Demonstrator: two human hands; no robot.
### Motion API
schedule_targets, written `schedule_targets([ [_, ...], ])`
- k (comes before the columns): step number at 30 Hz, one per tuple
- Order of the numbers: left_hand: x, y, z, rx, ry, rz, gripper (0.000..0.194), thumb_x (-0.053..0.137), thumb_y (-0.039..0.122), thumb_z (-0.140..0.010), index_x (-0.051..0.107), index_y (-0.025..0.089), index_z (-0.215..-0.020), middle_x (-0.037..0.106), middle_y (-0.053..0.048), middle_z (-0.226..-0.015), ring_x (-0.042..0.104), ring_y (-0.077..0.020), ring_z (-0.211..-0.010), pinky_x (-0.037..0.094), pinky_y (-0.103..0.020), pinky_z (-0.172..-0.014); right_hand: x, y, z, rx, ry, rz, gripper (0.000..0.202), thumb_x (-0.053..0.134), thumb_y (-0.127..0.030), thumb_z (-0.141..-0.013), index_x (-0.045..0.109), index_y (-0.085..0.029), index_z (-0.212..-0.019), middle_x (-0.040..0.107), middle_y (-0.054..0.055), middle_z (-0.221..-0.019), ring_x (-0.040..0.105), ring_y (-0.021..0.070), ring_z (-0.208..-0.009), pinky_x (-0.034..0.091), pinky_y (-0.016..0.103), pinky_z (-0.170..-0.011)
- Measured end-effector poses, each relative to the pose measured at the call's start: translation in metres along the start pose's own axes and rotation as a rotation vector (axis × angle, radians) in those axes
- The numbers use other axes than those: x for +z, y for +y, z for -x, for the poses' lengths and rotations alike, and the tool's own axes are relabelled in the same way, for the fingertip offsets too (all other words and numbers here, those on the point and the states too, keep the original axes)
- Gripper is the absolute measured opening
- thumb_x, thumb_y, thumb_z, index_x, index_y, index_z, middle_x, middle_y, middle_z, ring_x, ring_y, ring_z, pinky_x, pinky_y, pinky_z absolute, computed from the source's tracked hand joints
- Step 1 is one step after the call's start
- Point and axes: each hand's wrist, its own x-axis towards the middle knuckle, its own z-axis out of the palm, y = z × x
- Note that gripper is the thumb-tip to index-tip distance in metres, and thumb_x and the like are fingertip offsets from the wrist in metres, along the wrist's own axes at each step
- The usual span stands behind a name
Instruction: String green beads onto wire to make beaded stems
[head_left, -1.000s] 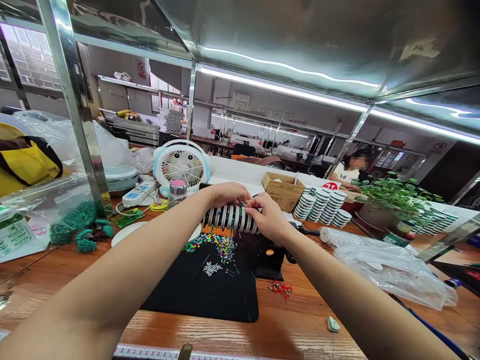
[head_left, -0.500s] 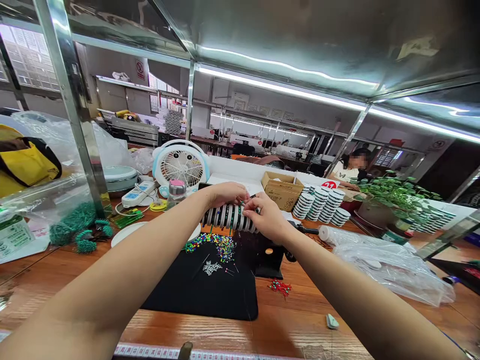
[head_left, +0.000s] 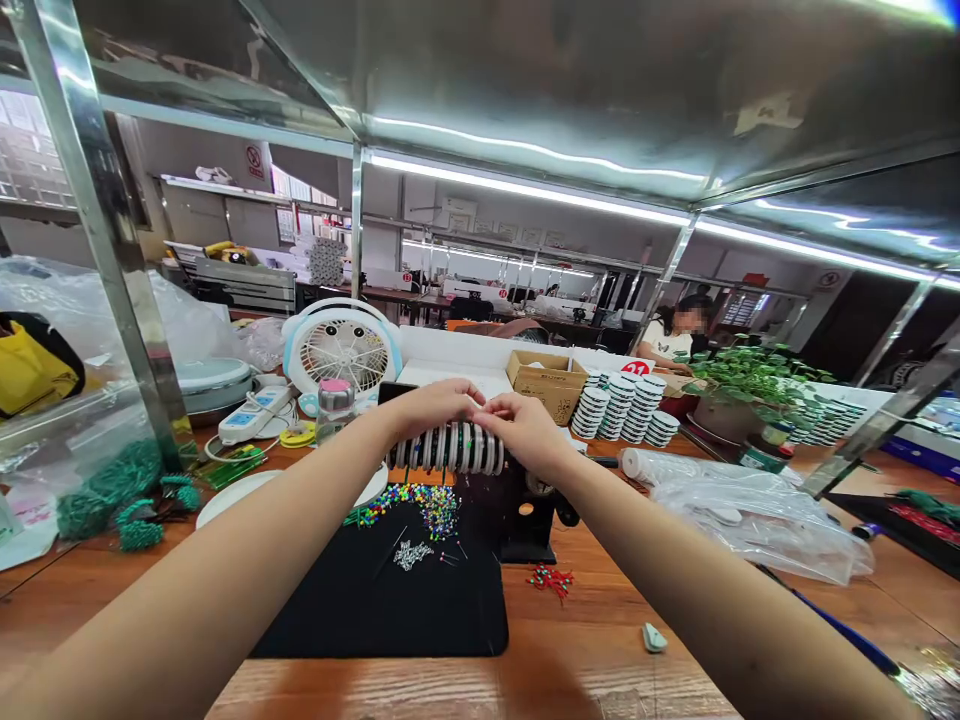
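Both my hands meet above a row of white-rimmed discs (head_left: 450,450) mounted on a dark stand (head_left: 529,535). The fingertips of my left hand (head_left: 442,402) are pinched together at the top of the row. My right hand (head_left: 525,430) pinches right beside it, over the right end of the discs. Whatever lies between the fingertips is too small to make out. Below, colourful beads (head_left: 435,505) and a small pile of silvery pieces (head_left: 411,555) lie on a black mat (head_left: 382,620). Red pieces with green bits (head_left: 551,580) lie on the wood.
A fan (head_left: 343,350), a jar (head_left: 335,405) and a white plate (head_left: 232,497) stand left. Behind are a cardboard box (head_left: 547,385) and stacked discs (head_left: 621,405). Plastic bags (head_left: 765,520) and a plant (head_left: 750,380) lie right. A person (head_left: 671,335) sits beyond.
The view has shifted, so most things appear farther left and the mat lower. My two hands have come closer together, fingertips now meeting above the discs.
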Motion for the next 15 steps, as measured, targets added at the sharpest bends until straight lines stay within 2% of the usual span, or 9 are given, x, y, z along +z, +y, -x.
schedule_targets([
  [2, 0.008, 0.002, 0.013, 0.073, 0.009, -0.054, 0.026, 0.052, 0.023, -0.074, 0.055, 0.019, -0.100, 0.069, -0.002, -0.092, 0.059, -0.0176, -0.086, 0.041, -0.030, -0.076, -0.011, 0.008, 0.004, -0.005, 0.096, -0.026, 0.017, 0.052, -0.025, -0.083, 0.065, -0.014, -0.084, 0.063, 0.003, -0.077, 0.056, 0.0151, -0.072, 0.042, 0.026, -0.067],
  [4, 0.017, -0.001, 0.027, 0.180, 0.036, -0.149, 0.030, 0.055, 0.020, -0.075, 0.052, 0.021, -0.105, 0.068, -0.003, -0.102, 0.058, -0.0181, -0.095, 0.041, -0.032, -0.084, -0.018, 0.017, 0.009, -0.054, 0.119, 0.088, 0.017, 0.051, -0.019, -0.084, 0.067, -0.013, -0.088, 0.064, 0.007, -0.085, 0.056, 0.0168, -0.081, 0.042, 0.028, -0.075],
  [7, 0.029, -0.010, 0.040, 0.379, 0.140, -0.414, 0.036, 0.059, 0.018, -0.076, 0.052, 0.024, -0.111, 0.064, -0.001, -0.111, 0.057, -0.0186, -0.104, 0.040, -0.035, -0.092, -0.019, 0.024, 0.018, -0.167, -0.004, 0.281, 0.023, 0.049, -0.011, -0.083, 0.069, -0.015, -0.093, 0.063, 0.008, -0.090, 0.055, 0.0173, -0.087, 0.040, 0.028, -0.080],
  [9, 0.037, -0.016, 0.044, 0.449, 0.199, -0.561, 0.041, 0.059, 0.017, -0.077, 0.049, 0.025, -0.117, 0.059, -0.003, -0.117, 0.053, -0.0195, -0.109, 0.040, -0.036, -0.095, -0.017, 0.025, 0.023, -0.236, -0.064, 0.351, 0.028, 0.046, -0.009, -0.084, 0.069, -0.018, -0.096, 0.062, 0.006, -0.086, 0.053, 0.0166, -0.084, 0.040, 0.027, -0.078],
  [15, 0.059, -0.028, 0.043, 0.607, 0.381, -0.911, 0.043, 0.057, 0.012, -0.080, 0.049, 0.021, -0.121, 0.048, -0.011, -0.126, 0.047, -0.0243, -0.115, 0.041, -0.042, -0.095, -0.018, 0.024, 0.025, -0.300, -0.098, 0.380, 0.030, 0.043, -0.010, -0.086, 0.069, -0.018, -0.099, 0.064, 0.006, -0.085, 0.053, 0.0166, -0.084, 0.040, 0.026, -0.077],
])
